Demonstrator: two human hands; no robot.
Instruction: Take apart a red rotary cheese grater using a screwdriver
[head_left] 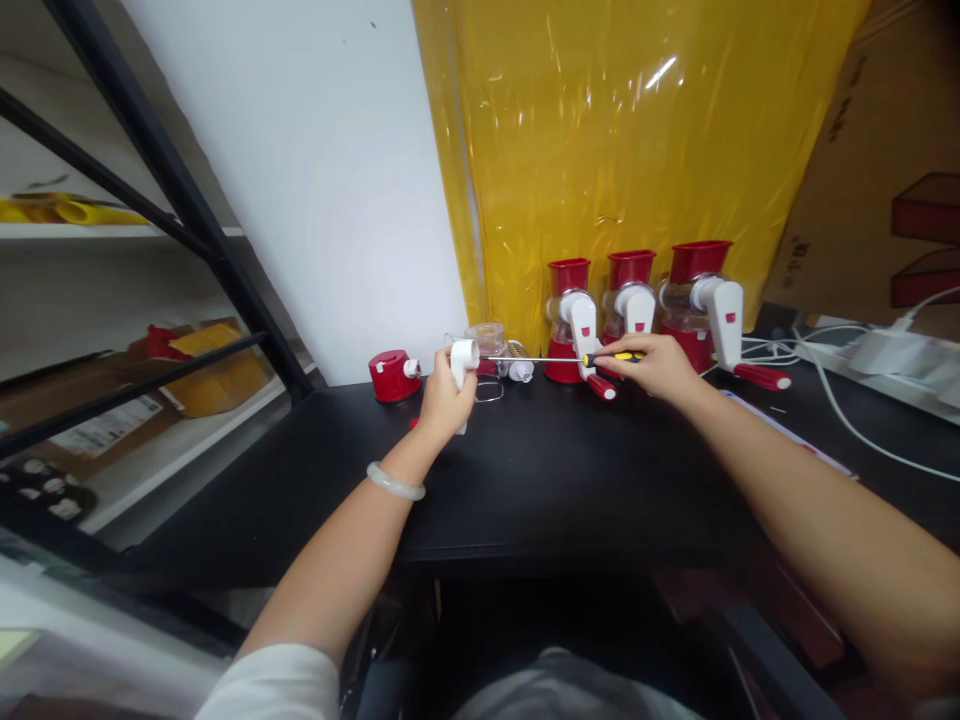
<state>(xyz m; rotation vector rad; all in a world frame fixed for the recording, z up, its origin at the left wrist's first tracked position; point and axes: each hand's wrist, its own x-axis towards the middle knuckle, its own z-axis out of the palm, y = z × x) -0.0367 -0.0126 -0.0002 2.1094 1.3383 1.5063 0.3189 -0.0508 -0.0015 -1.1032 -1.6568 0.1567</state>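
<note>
My left hand (442,403) is closed around a white crank handle (466,354), its round end facing right. In my right hand (660,368) is a screwdriver (616,357) with a yellow and black grip. Its long thin shaft lies level and points left, with the tip at or close to the crank's round end; whether it touches I cannot tell. Left of my left hand stands a red base (393,376) with a white joint on its side. Behind the crank are a clear plastic housing (487,337) and a small white part (520,371).
Three red and white rotary graters with cranks stand at the back: a left one (564,368), a middle one (631,262) and a right one (701,262). White cables (832,395) and a power strip (900,350) lie right. A shelf rack (217,250) borders the black table (525,490) on the left.
</note>
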